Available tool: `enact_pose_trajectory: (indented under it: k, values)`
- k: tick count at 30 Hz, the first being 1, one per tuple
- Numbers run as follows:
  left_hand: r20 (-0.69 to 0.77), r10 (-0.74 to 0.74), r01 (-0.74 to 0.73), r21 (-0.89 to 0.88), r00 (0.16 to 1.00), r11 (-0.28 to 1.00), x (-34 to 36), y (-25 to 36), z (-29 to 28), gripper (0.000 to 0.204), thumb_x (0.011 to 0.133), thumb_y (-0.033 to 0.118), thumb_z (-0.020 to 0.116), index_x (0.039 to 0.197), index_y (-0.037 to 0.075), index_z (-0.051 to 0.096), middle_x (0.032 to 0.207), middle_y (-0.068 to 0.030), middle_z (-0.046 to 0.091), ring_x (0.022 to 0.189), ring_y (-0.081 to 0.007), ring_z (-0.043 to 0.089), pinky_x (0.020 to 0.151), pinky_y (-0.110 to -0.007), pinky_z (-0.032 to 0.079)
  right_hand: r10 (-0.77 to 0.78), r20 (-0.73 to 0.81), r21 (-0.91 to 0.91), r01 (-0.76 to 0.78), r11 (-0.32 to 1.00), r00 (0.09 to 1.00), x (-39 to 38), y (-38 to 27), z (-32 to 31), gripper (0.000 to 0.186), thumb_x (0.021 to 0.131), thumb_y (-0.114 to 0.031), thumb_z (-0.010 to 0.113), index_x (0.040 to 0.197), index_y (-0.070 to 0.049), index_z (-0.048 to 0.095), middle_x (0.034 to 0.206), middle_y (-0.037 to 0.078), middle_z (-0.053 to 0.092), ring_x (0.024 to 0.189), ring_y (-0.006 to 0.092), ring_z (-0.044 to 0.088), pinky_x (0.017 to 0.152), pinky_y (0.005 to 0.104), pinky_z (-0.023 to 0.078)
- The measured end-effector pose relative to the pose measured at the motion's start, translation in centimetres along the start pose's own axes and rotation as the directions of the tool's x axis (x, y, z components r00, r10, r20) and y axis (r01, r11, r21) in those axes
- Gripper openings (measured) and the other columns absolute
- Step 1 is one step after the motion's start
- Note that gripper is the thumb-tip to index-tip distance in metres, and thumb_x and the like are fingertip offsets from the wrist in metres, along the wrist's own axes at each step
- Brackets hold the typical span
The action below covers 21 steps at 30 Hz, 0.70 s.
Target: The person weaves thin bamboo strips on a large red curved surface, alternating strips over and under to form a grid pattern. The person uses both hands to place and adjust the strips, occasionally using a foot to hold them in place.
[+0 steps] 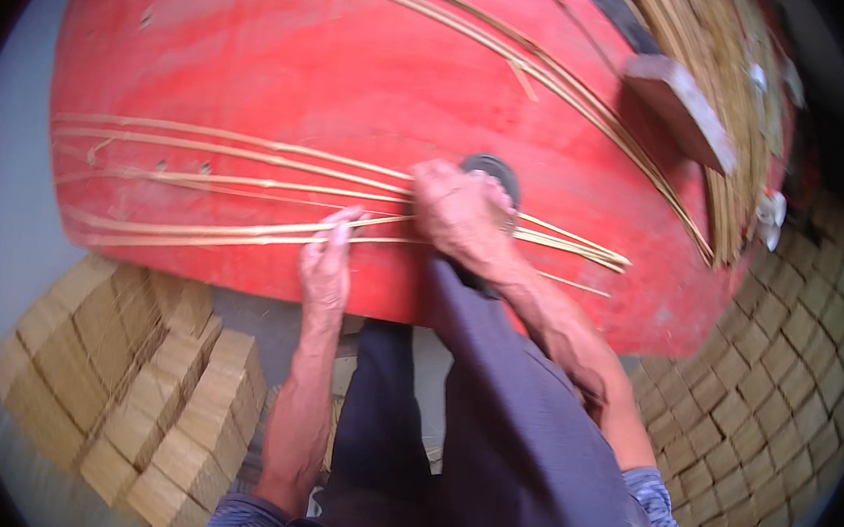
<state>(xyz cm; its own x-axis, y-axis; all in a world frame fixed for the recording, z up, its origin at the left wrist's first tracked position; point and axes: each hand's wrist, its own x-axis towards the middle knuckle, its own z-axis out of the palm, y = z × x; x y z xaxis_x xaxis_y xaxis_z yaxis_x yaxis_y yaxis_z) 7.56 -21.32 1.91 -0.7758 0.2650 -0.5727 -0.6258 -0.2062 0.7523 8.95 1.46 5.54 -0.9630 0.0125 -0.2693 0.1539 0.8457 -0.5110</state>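
Observation:
Several thin bamboo strips [251, 155] lie side by side across a red board [258, 69], fanning apart toward its left side. My left hand [326, 265] is at the board's near edge, its thumb and fingertips pinched on one of the lower strips. My right hand [461, 217] is closed over the strips near the middle; its fingers curl away from view, so what they grip is hidden. Against that hand is a dark, rounded thing [493, 174], looking like a shoe toe. My raised leg in dark trousers [521, 393] reaches up to it, its knee side under my right forearm.
More long strips [444, 14] curve across the far part of the board. A brick-like block [681, 111] rests beside a thick bundle of strips [732, 100] at the far right. Stacked tan blocks [178, 413] stand below left; many more square blocks [762, 394] fill the right.

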Motion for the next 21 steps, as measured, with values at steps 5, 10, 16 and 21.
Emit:
enact_pose_trajectory:
  k: [5, 10, 16, 21]
  values:
    - [0.026, -0.097, 0.099, -0.375, 0.995, 0.922, 1.5, 1.0, 0.2, 0.050, 0.099, 0.027, 0.059, 0.137, -0.005, 0.051, 0.139, -0.0226, 0.055, 0.127, -0.0347, 0.055, 0.110, -0.046, 0.042, 0.033, -0.065, 0.218, -0.018, 0.976, 0.997, 3.0, -0.2, 0.7, 0.008, 0.088, -0.007, 0.056, 0.087, 0.000, 0.053, 0.076, 0.026, 0.063, 0.072, 0.0467, 0.064, 0.064, 0.0543, 0.050]
    - [-0.017, -0.196, 0.169, -0.437, 0.980, 0.884, 1.7, 1.9, 0.1, 0.049, 0.097, 0.028, 0.063, 0.134, -0.002, 0.053, 0.140, -0.0239, 0.053, 0.123, -0.0360, 0.058, 0.107, -0.046, 0.045, 0.179, 0.128, 0.274, -0.208, 0.939, 0.976, 2.8, -0.7, 0.9, 0.011, 0.090, -0.010, 0.059, 0.091, 0.000, 0.063, 0.071, 0.027, 0.063, 0.071, 0.0461, 0.064, 0.066, 0.0532, 0.051]
    - [0.020, -0.263, 0.239, -0.491, 0.964, 0.838, 2.7, 2.0, 0.1, 0.054, 0.094, 0.027, 0.067, 0.138, 0.004, 0.047, 0.130, -0.0190, 0.059, 0.110, -0.0284, 0.063, 0.097, -0.041, 0.049, 0.156, 0.469, 0.465, -0.393, 0.793, 0.869, 3.8, 2.4, 1.2, 0.026, 0.095, -0.012, 0.050, 0.111, 0.001, 0.067, 0.083, 0.011, 0.070, 0.061, 0.0162, 0.066, 0.059, 0.0328, 0.054]
    - [0.161, -0.182, 0.231, -0.387, 0.970, 0.893, 2.7, 2.3, -0.4, 0.057, 0.093, 0.027, 0.067, 0.141, 0.005, 0.044, 0.123, -0.0115, 0.062, 0.111, -0.0227, 0.062, 0.097, -0.038, 0.048, 0.131, 0.426, 0.512, -0.358, 0.781, 0.895, 4.7, 3.1, 0.1, 0.023, 0.096, -0.008, 0.054, 0.112, 0.003, 0.066, 0.087, 0.011, 0.069, 0.067, 0.0153, 0.066, 0.062, 0.0311, 0.053]
